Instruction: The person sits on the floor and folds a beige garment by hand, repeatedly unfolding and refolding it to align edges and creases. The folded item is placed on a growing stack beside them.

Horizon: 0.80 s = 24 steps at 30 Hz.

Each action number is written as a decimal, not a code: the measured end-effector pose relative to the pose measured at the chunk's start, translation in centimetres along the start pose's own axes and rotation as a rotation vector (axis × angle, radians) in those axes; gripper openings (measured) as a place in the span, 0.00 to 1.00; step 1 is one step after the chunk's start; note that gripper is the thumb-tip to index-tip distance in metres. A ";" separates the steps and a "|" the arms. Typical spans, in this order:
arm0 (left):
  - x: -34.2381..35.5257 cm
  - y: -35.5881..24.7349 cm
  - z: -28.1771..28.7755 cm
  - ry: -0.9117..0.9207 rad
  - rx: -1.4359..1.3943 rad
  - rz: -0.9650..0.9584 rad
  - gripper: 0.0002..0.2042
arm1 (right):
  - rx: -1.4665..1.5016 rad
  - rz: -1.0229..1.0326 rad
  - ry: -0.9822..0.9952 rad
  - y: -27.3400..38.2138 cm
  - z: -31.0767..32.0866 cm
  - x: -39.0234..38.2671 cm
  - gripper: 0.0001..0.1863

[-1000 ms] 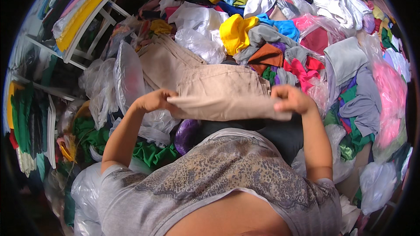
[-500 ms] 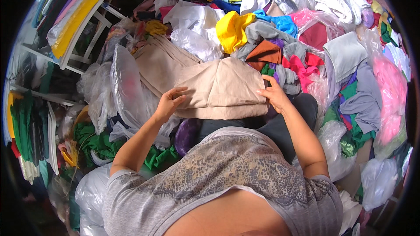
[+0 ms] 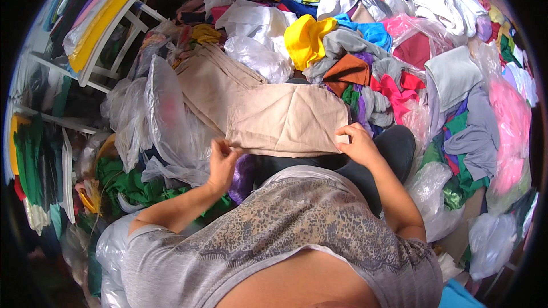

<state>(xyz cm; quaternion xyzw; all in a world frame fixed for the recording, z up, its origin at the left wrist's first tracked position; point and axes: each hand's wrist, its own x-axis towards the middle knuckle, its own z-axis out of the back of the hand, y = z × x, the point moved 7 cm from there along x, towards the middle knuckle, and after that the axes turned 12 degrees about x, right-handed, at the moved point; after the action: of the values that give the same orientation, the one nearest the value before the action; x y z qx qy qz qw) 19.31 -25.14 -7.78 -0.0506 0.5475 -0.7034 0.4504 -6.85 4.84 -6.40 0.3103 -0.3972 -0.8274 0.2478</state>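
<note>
A beige cloth [image 3: 288, 117] with visible crease lines lies folded across my lap. Its far-left part stretches out in long layered folds over the pile. At the cloth's near left corner, my left hand [image 3: 222, 165] has its fingers pinched together on the edge. My right hand [image 3: 359, 144] holds the near right corner between thumb and fingers. Dark trousers [image 3: 394, 151] show under and beside the cloth, and a purple item [image 3: 242, 177] sits below my left hand.
Heaped fabrics surround me, among them a yellow cloth [image 3: 306, 40], a rust-brown cloth [image 3: 346, 73] and a grey cloth [image 3: 454, 74]. Clear plastic bags [image 3: 165, 114] lie on the left. White racks [image 3: 103, 51] with folded cloth stand at far left. A pink bagged bundle [image 3: 508, 120] is at right.
My left hand has drawn down and inward to the cloth's near left corner. My right hand has slid down the right edge. The cloth lies flatter and lower at its far side.
</note>
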 end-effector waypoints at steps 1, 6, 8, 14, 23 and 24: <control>-1.7 2.2 -1.7 0.133 -0.266 0.310 0.12 | -0.190 0.068 -0.068 1.3 0.4 -0.6 0.26; -3.0 4.3 -8.0 0.408 -0.714 0.777 0.23 | -0.518 0.417 -0.006 6.3 -1.7 -2.2 0.45; -0.7 3.9 -9.3 0.323 -0.836 0.774 0.19 | -0.586 0.437 0.071 6.0 -3.1 -2.4 0.45; 0.0 0.3 -9.8 0.073 -0.775 0.611 0.13 | -0.569 0.533 0.038 3.7 -3.9 -1.7 0.34; 9.1 -15.8 -1.6 0.044 -0.771 -0.147 0.13 | -0.338 0.999 -0.379 14.0 0.5 -1.3 0.21; 9.9 -18.1 -0.1 0.054 -0.814 -0.350 0.13 | -0.325 1.051 -0.400 15.6 0.6 -1.1 0.22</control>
<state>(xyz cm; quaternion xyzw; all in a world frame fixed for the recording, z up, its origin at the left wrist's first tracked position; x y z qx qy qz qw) 2.91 -31.97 2.77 -0.2976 0.7744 -0.4974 0.2535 -3.99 -2.90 6.92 -0.1327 -0.4050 -0.6861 0.5896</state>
